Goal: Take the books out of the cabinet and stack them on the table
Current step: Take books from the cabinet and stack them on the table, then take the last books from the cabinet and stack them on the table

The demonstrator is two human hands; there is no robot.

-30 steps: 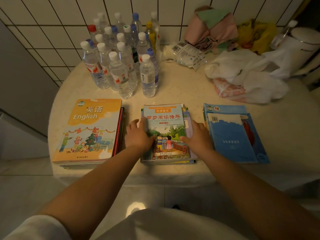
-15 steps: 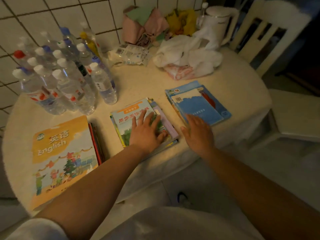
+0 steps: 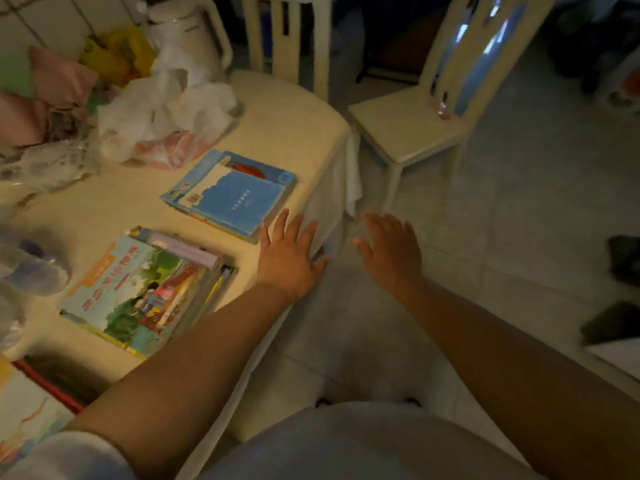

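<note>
the left hand (image 3: 289, 259) is spread flat with straight fingers over the rim of the round cream table (image 3: 277, 133), holding nothing. at its three o'clock the right hand (image 3: 389, 252) hangs empty, fingers loose, over the floor. at nine o'clock lies the stack of illustrated green-covered books (image 3: 138, 292); at eleven o'clock, just beside the fingertips, the blue-covered book stack (image 3: 235, 194). farther, a crumpled white plastic bag (image 3: 162, 112), perhaps several.

Bare tabletop (image 3: 287, 133) lies between the blue book stack (image 3: 230, 194) and the illustrated book stack (image 3: 145, 289), and along the table's right edge. White plastic bags (image 3: 162, 112) and a white kettle (image 3: 188, 32) crowd the far side. Right of the table, open floor (image 3: 519, 220) is hemmed by 2 chairs (image 3: 415, 123), with dark objects (image 3: 623, 258) lying farther right.
</note>
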